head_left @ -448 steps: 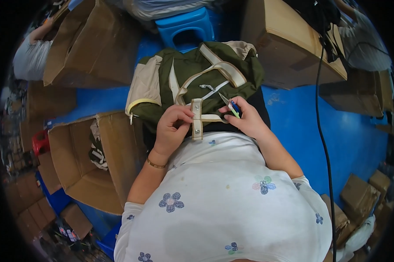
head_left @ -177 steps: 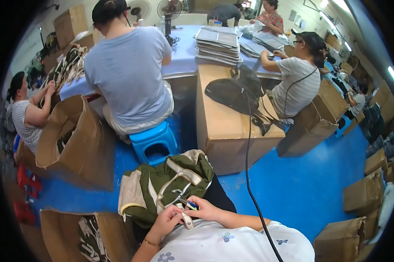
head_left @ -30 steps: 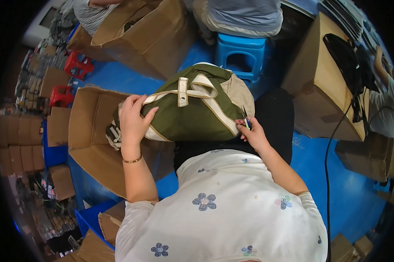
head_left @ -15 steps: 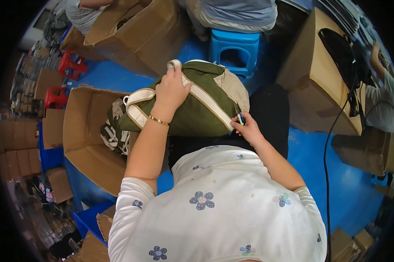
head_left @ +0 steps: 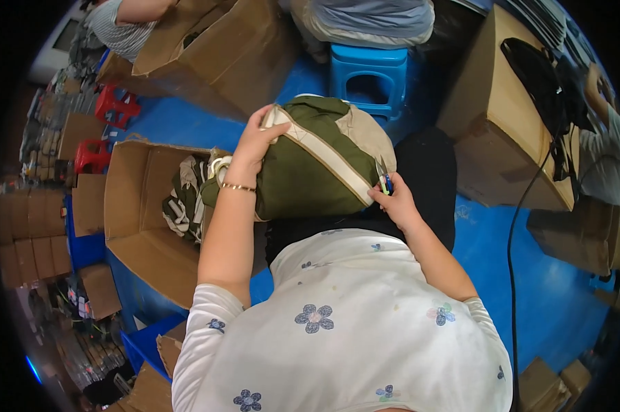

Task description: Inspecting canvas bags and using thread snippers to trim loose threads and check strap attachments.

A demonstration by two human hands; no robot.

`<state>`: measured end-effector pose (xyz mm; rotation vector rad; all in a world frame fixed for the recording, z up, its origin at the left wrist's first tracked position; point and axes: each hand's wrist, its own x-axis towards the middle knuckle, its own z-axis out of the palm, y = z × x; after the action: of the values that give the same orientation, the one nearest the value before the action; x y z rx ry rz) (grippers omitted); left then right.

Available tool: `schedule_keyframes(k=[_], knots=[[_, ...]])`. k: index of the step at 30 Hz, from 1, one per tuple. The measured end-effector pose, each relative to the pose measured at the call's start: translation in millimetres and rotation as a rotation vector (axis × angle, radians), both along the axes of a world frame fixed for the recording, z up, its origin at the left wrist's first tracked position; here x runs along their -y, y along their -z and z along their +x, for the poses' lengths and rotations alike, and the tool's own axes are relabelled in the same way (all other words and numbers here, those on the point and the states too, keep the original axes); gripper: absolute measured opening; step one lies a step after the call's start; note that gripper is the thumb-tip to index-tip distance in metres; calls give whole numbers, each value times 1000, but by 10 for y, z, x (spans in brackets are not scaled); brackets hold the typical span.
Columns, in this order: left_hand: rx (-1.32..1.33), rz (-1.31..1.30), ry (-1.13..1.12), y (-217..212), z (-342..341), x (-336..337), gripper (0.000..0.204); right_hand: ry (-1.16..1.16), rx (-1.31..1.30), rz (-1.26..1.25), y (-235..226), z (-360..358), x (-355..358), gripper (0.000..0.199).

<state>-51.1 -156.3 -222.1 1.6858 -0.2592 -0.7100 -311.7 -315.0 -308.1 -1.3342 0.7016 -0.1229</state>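
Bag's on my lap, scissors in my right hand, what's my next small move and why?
I'd probably tilt the scissors in your right hand away from the bag: their blades point up close to its beige panel, and with your left hand gripping the white strap, a turn might snag fabric.

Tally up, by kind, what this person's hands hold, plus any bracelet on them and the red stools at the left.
Green and beige bag, gripped by the left hand: 1
Snips, in the right hand: 1
Bracelet: 1
Red stools: 2
Total: 5
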Motion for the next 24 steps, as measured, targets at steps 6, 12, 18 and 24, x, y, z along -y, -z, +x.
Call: schedule_keyframes(k=[6, 12, 18, 24], knots=[[-131, -313, 11, -426, -673, 13, 67, 62, 162, -301, -495, 77, -5, 21], [-253, -453, 13, -270, -838, -44, 59, -40, 285, -235, -828, 225, -143, 26], [-516, -581, -95, 106, -797, -169, 51, -86, 347, -274, -853, 426, -234, 25], [-853, -507, -118, 159, -821, -206, 54, -271, 366, -466, -695, 566, -281, 24]])
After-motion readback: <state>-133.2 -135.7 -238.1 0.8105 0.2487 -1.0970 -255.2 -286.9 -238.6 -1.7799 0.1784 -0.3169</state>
